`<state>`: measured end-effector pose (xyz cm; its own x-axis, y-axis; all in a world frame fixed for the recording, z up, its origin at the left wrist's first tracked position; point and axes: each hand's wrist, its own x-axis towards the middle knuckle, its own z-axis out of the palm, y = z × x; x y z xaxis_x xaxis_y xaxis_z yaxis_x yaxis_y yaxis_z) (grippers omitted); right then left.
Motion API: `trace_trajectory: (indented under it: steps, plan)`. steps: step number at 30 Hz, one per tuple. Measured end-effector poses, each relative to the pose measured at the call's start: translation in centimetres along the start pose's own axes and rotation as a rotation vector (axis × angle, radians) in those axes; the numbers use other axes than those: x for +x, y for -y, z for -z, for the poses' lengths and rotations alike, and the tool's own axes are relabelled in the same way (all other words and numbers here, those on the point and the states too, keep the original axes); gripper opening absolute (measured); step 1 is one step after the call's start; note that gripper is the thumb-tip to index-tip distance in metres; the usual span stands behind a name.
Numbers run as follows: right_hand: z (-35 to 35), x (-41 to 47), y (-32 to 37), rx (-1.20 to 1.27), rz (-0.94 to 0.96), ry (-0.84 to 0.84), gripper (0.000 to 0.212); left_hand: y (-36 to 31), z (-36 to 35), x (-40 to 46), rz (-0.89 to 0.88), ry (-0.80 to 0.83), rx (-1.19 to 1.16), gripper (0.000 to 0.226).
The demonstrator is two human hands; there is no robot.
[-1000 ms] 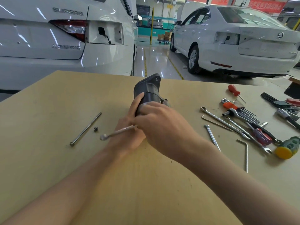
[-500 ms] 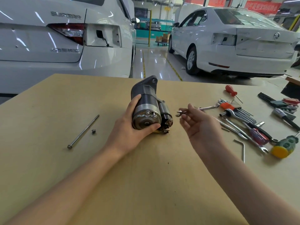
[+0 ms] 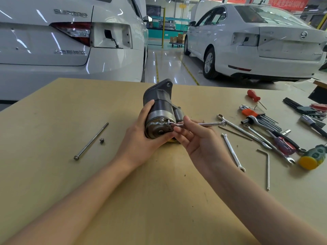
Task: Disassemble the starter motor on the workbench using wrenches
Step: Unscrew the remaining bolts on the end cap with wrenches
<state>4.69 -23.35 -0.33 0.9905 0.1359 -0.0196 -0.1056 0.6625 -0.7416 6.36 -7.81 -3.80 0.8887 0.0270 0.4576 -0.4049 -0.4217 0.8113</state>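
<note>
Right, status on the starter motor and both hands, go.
Left hand grips starter motor on workbench. Right hand pinches wrench, head at end-cap fastener. Long bolt already out. Nothing in the way.

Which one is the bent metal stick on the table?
Look at the tool pile on the workbench's right side. Nearest you, apart from the pile, lies the hex key: a thin silver rod with one short bent end. The wrench beside it is straight, with jaws.
</note>
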Motion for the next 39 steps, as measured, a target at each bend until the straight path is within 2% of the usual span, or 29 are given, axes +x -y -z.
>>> trace_trajectory:
  steps: [2,5,7,9,11,13,15,17,20,22,24,25,29,31,34,39]
  plan:
    - [0.1,-0.1,0.0,-0.071,0.065,0.007,0.006,0.0,0.0,0.0,0.006,0.005,-0.009,0.102]
    - [0.0,-0.4,0.2,-0.193,0.157,0.016,0.019,0.1,0.0,-0.1,0.019,0.005,-0.028,0.1]
    - [-0.3,-0.7,0.6,-0.313,0.228,0.047,0.017,0.3,0.0,-0.1,0.028,0.012,-0.03,0.098]
    - [-0.9,-0.6,1.2,-0.635,0.394,0.078,0.014,0.4,-0.1,-0.1,0.039,0.014,-0.019,0.095]
    - [-1.7,-0.3,1.5,-1.088,0.627,0.111,0.015,0.6,-0.1,-0.1,0.038,0.004,-0.013,0.094]
    - [-2.8,-0.2,1.3,-1.455,0.873,0.222,0.009,0.7,0.0,0.0,0.047,0.003,-0.003,0.092]
    - [-3.5,-0.2,0.6,-1.663,1.017,0.353,0.023,1.1,0.0,0.2,0.045,0.02,0.047,0.085]
    - [-3.6,-0.2,-0.2,-1.822,1.051,0.461,0.035,1.5,0.0,0.3,0.005,0.038,0.135,0.081]
    - [-3.3,0.0,-0.5,-1.998,1.136,0.539,0.024,1.8,0.0,0.4,-0.017,0.037,0.203,0.081]
    - [-2.9,-0.1,-0.3,-1.84,1.189,0.526,0.021,1.9,-0.1,0.3,0.005,0.063,0.15,0.078]
    - [-2.4,-0.6,-0.4,-1.49,1.169,0.45,0.017,1.6,-0.2,0.3,0.05,0.093,0.082,0.072]
    - [-2.1,-0.9,-0.4,-1.316,1.094,0.381,0.015,1.3,-0.1,0.2,0.048,0.074,0.042,0.076]
    - [-1.7,-1.4,-0.4,-0.675,0.508,0.074,0.01,0.6,0.1,0.0,0.051,0.029,-0.039,0.092]
    - [-1.4,-1.3,-0.1,-0.429,0.302,-0.019,0.011,0.2,0.2,-0.1,0.059,0.045,-0.03,0.096]
    - [-1.4,-1.1,-0.3,-0.215,0.137,-0.066,0.01,-0.1,0.3,-0.1,0.06,0.043,-0.029,0.104]
    - [-1.1,-0.7,-0.4,-0.118,0.108,-0.111,0.007,-0.2,0.3,-0.2,0.038,0.032,-0.031,0.102]
